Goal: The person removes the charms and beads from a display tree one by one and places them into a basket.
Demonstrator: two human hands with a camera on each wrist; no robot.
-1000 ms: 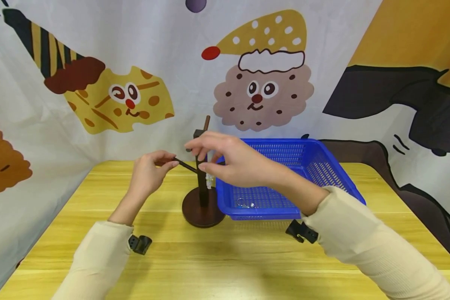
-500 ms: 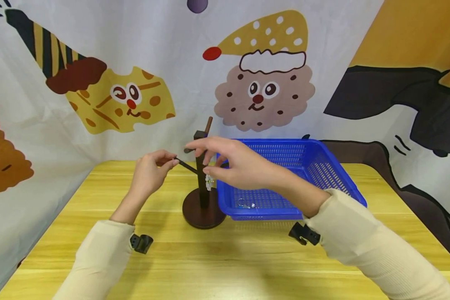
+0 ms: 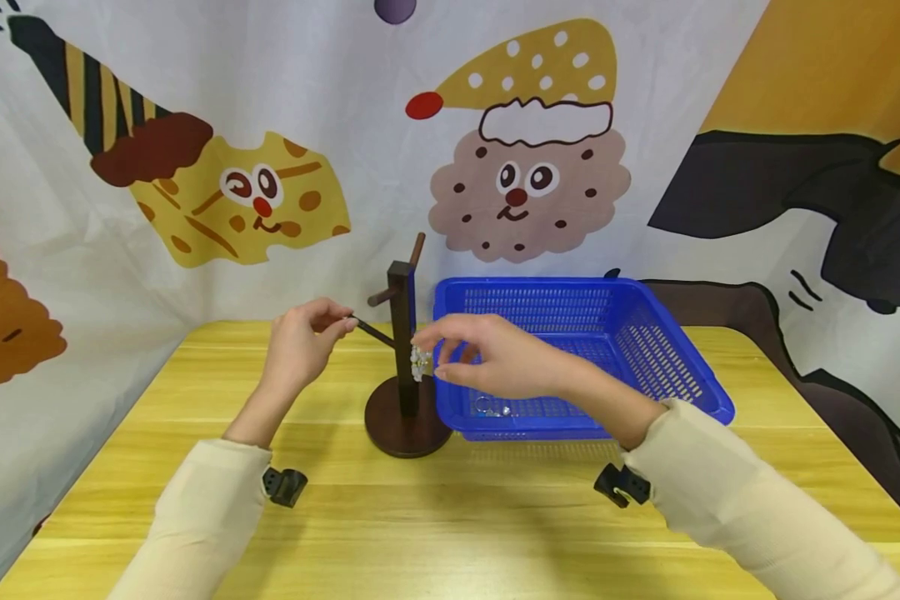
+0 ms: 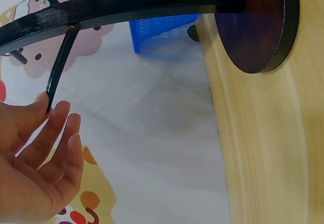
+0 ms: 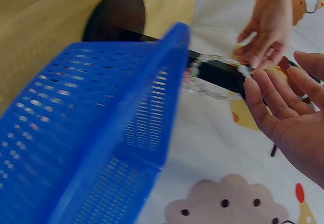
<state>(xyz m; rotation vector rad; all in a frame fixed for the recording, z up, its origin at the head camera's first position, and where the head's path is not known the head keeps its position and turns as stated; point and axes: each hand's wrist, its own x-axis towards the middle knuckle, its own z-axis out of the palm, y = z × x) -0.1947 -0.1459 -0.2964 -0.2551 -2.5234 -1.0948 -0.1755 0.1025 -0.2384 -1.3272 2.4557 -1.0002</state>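
A dark wooden stand (image 3: 402, 325) with slanting pegs rises from a round base (image 3: 405, 429) at the middle of the table. My left hand (image 3: 345, 322) pinches the tip of the stand's left peg (image 3: 371, 332); the left wrist view shows that peg (image 4: 58, 67) ending at my fingertips (image 4: 49, 104). A sparkly bracelet (image 3: 419, 363) hangs on the right side of the stand's post. My right hand (image 3: 429, 355) hovers just right of it with relaxed fingers. In the right wrist view its fingertips (image 5: 251, 84) are beside the bracelet (image 5: 207, 87) and hold nothing.
A blue mesh basket (image 3: 690, 367) stands right of the stand, touching its base, with small shiny rings (image 3: 491, 408) on its floor. A cartoon-printed cloth backdrop (image 3: 255, 192) closes the back and sides. The yellow wooden table (image 3: 435, 517) stretches toward me.
My right hand has dropped from the top of the stand to mid-post height, beside the hanging bracelet. The left hand keeps its pinch on the peg.
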